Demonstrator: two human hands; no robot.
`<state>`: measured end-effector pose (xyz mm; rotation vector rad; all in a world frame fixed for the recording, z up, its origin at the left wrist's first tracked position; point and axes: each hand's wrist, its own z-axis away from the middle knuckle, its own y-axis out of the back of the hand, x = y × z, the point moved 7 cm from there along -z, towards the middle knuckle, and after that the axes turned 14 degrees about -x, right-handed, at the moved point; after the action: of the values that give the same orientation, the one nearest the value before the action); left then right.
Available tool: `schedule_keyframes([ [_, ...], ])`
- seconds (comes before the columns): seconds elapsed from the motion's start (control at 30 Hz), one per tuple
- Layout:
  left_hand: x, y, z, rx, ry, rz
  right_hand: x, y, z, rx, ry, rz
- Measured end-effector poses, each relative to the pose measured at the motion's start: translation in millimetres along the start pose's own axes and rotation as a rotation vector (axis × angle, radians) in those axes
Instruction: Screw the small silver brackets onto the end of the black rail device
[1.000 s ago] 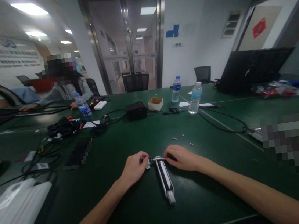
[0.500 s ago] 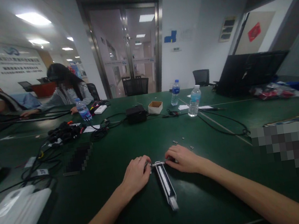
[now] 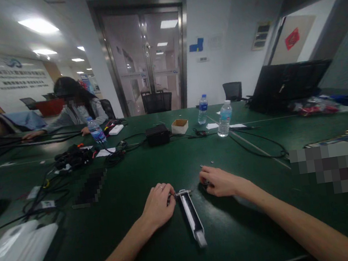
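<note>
A long, narrow white frame (image 3: 193, 222) with a dark inside lies on the green table in front of me. A thin metal rod (image 3: 187, 192) crosses its far end, and the right tip of the rod is bare. The fingers of my left hand (image 3: 159, 204) are closed on the rod's left end, which they mostly hide. Off to the right of the frame, my right hand (image 3: 221, 181) rests low over the table with its fingers curled together. What they pinch, if anything, is too dark to make out. Two small metal nuts (image 3: 212, 162) show just beyond it.
Farther back stand a black box (image 3: 157, 135), an open cardboard box (image 3: 180, 126) and water bottles (image 3: 224, 119). Cables (image 3: 115, 155) and a dark phone-like slab (image 3: 90, 189) lie left, near white packages (image 3: 23, 255). A person (image 3: 75, 105) sits across the table.
My right hand has moved off the rod's right end, rightward and slightly away, covering some of the small nuts. My left hand stays at the rod's left end.
</note>
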<state>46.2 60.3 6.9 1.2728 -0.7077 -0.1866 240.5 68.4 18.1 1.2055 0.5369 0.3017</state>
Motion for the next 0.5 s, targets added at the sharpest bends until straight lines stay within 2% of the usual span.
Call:
schedule_keyframes([
  [0.17, -2, -2.2, 0, -0.015, 0.013, -0.001, -9, 2, -3, 0.083, 0.079, -0.091],
  [0.5, -1, -2.8, -2, 0.013, -0.033, -0.012, -10, -13, -15, 0.229, 0.186, -0.126],
])
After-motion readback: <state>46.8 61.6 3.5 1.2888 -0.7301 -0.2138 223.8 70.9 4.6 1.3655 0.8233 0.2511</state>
